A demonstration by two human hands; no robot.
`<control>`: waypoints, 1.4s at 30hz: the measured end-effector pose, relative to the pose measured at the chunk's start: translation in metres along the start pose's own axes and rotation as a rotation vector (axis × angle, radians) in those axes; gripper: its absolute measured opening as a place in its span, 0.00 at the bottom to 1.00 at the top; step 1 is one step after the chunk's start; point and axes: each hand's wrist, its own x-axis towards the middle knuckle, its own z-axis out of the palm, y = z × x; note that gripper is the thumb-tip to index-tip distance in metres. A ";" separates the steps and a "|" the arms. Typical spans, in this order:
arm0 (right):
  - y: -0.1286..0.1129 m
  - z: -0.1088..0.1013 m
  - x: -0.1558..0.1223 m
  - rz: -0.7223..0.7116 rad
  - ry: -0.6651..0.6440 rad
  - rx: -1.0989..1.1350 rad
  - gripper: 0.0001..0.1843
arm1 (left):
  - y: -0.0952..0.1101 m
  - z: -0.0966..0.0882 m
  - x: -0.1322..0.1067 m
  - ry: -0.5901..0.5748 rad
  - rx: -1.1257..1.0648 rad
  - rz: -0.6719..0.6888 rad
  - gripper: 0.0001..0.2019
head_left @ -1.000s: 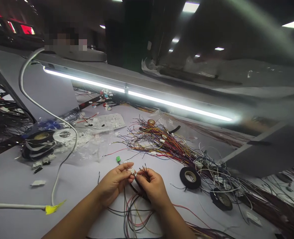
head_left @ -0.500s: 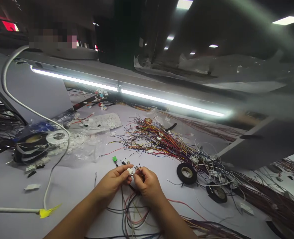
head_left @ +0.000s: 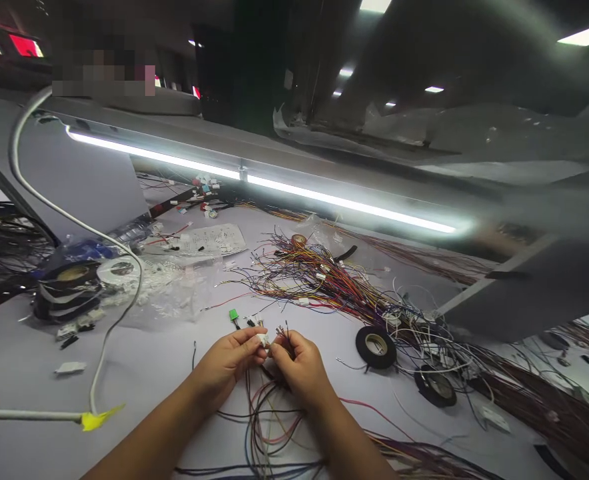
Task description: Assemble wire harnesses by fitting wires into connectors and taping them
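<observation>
My left hand pinches a small white connector between thumb and fingertips, just above the white bench. My right hand is closed on a small bunch of thin wires, whose metal tips stick up beside the connector. The two hands touch at the fingertips. Loose black, red and yellow wire loops trail from under both hands toward me. A small green connector lies on the bench just beyond my left hand.
A big tangle of coloured wires spreads behind and to the right. Two black tape rolls lie at the right. A stack of tape rolls, plastic bags and a grey cable with a yellow tag lie on the left. A lit tube lamp runs overhead.
Both hands stay together on the connector and wires, with only small finger movement. The view shifted slightly.
</observation>
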 end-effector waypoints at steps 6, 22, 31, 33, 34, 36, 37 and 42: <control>0.001 0.004 -0.001 -0.073 0.013 -0.138 0.06 | -0.003 0.008 0.000 0.058 0.135 0.034 0.16; -0.003 0.003 0.001 -0.055 -0.022 -0.161 0.07 | -0.003 0.009 0.003 0.098 0.272 0.091 0.13; 0.003 0.001 0.002 -0.046 0.051 -0.074 0.10 | 0.005 0.006 -0.002 0.046 -0.015 -0.047 0.13; 0.003 0.001 0.002 -0.058 0.040 -0.089 0.10 | 0.005 0.004 -0.001 0.044 -0.026 -0.052 0.12; 0.003 0.001 0.003 -0.062 0.034 -0.091 0.10 | 0.004 0.004 -0.001 0.036 -0.024 -0.056 0.12; 0.002 0.001 0.003 -0.064 0.023 -0.087 0.10 | 0.003 0.003 -0.001 0.016 -0.012 -0.070 0.11; 0.001 0.001 0.003 -0.066 0.020 -0.088 0.10 | 0.003 0.002 -0.001 0.010 -0.006 -0.073 0.11; -0.003 0.002 0.002 -0.081 0.036 -0.130 0.08 | 0.002 0.002 -0.003 -0.012 -0.022 -0.060 0.11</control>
